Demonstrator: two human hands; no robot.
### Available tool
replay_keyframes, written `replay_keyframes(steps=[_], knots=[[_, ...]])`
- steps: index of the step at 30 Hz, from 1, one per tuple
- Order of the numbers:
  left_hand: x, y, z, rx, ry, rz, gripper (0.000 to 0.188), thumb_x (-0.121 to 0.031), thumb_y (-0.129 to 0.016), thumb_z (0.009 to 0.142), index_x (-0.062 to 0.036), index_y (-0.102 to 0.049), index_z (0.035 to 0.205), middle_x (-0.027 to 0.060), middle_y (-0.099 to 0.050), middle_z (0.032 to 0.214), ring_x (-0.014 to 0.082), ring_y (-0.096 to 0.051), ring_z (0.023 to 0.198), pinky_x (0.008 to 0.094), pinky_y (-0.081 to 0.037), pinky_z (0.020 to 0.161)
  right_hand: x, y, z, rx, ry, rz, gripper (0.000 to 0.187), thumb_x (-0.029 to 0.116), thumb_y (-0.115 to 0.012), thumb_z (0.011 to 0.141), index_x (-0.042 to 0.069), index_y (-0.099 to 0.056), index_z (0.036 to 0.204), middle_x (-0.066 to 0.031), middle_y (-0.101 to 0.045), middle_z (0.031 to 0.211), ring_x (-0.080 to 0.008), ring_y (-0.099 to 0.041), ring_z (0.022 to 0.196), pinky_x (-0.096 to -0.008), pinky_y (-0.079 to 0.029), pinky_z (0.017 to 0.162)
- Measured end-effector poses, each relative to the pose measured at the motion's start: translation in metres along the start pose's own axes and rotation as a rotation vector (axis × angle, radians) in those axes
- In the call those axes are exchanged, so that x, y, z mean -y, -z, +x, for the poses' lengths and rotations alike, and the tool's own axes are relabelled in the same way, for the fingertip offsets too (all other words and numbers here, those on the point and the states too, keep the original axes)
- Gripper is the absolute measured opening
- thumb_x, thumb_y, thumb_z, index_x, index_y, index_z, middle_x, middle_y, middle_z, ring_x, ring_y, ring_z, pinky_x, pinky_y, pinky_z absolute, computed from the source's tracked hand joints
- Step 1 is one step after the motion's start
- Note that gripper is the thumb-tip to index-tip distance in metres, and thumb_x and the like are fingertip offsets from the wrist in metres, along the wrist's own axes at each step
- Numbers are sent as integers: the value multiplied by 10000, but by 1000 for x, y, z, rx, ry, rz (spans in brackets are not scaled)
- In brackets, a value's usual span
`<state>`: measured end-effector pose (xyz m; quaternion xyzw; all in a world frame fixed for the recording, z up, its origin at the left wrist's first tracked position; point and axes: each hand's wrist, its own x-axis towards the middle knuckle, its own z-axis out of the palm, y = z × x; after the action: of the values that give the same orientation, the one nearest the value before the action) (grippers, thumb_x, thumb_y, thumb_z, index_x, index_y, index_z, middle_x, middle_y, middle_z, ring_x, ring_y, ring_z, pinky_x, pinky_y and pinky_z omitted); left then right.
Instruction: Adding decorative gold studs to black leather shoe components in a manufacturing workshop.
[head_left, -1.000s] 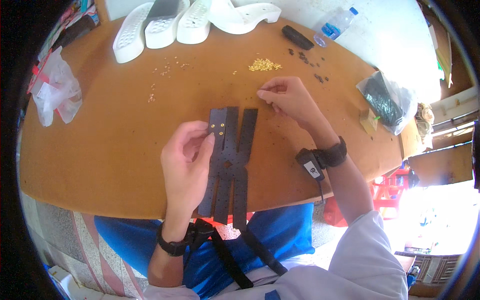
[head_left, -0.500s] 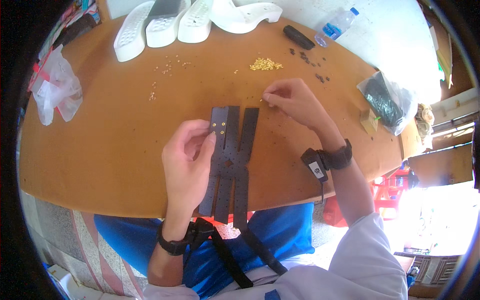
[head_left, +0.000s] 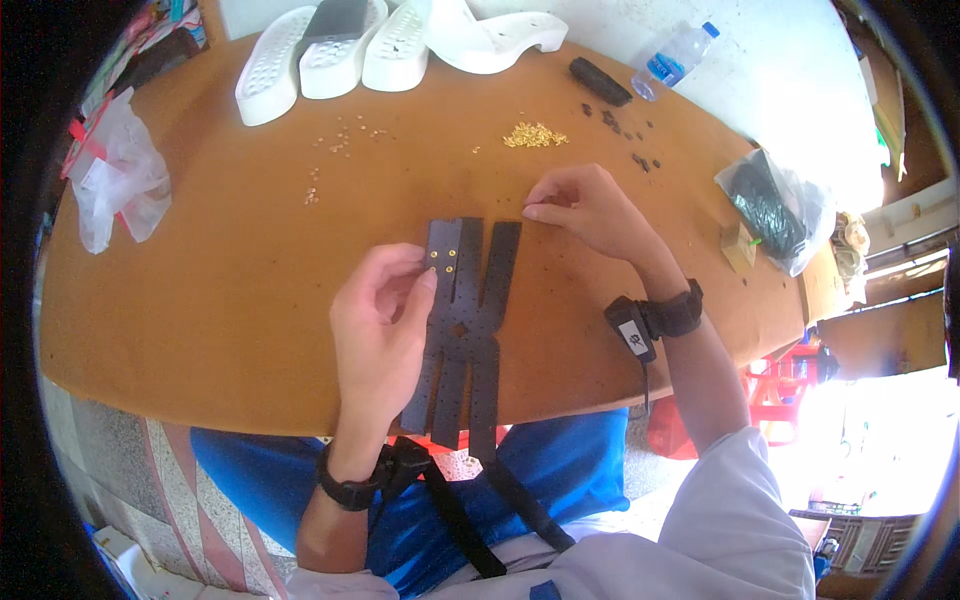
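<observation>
My left hand point(head_left: 382, 315) grips the left edge of a black strap piece point(head_left: 462, 312), cut into long strips at both ends and dotted with small holes. Several gold eyelets point(head_left: 452, 253) are set in its upper left strip, by my thumb. The piece lies on the table, its lower strips reaching over the front edge. Just beyond its upper right strip, my right hand point(head_left: 580, 200) hovers with thumb and forefinger pinched together. Whatever sits in that pinch is too small to make out. Farther back lies a pile of small gold pieces point(head_left: 535, 135).
White shoe soles point(head_left: 270, 75) line the back of the brown table point(head_left: 230, 270), a dark flat object point(head_left: 335, 20) on one. Pale bits point(head_left: 312, 190) lie scattered left. Back right are a black roll point(head_left: 600, 82), a bottle point(head_left: 675, 62) and dark crumbs. Plastic bags point(head_left: 120, 175) flank both sides.
The right hand stays nearly in place, its pinch slightly lower; a tiny bright piece at its fingertips no longer shows clearly. My left hand keeps its hold on the strap piece.
</observation>
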<state>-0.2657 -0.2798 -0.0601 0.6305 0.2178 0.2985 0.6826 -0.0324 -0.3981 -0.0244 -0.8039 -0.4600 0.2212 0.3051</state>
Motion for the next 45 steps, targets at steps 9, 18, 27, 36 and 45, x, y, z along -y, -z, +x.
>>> replay_keyframes(steps=[9, 18, 27, 36, 45], knots=[[-1, -1, 0, 41, -35, -16, 237, 32, -567, 891, 45, -589, 1126, 104, -668, 989, 145, -651, 922, 276, -507, 809, 5, -4, -6, -84, 80, -84, 126, 108, -679, 840, -15, -676, 866, -53, -664, 792, -125, -597, 731, -267, -481, 712], [5, 0, -1, 20, 0, 54, 221, 21, -567, 886, 32, -602, 1104, 107, -679, 914, 133, -657, 827, 268, -510, 726, 49, -46, -36, -77, 140, 204, 86, 88, -684, 845, 10, -670, 880, -42, -649, 819, -115, -607, 746, -258, -482, 679], [1, 0, 2, 18, 27, 52, 196, 42, -578, 887, 27, -590, 1082, 95, -669, 944, 113, -631, 868, 230, -497, 786, 61, -61, -35, -78, 234, 195, 96, 58, -704, 786, 5, -665, 857, -116, -634, 752, -206, -618, 652, -303, -488, 613], [3, 1, 3, -6, 24, 56, 157, 51, -596, 875, 35, -590, 1031, 89, -668, 927, 105, -629, 849, 228, -496, 766, 67, -66, -35, -90, 231, 150, 89, 51, -699, 775, 19, -668, 852, -125, -615, 768, -238, -609, 648, -319, -485, 609], [-1, -1, 0, -9, 19, 93, 147, 59, -598, 870, 31, -591, 1014, 79, -667, 917, 105, -630, 846, 221, -495, 756, 66, -72, -37, -134, 168, 213, 76, 37, -679, 779, 12, -658, 848, -128, -607, 765, -248, -606, 647, -326, -480, 605]])
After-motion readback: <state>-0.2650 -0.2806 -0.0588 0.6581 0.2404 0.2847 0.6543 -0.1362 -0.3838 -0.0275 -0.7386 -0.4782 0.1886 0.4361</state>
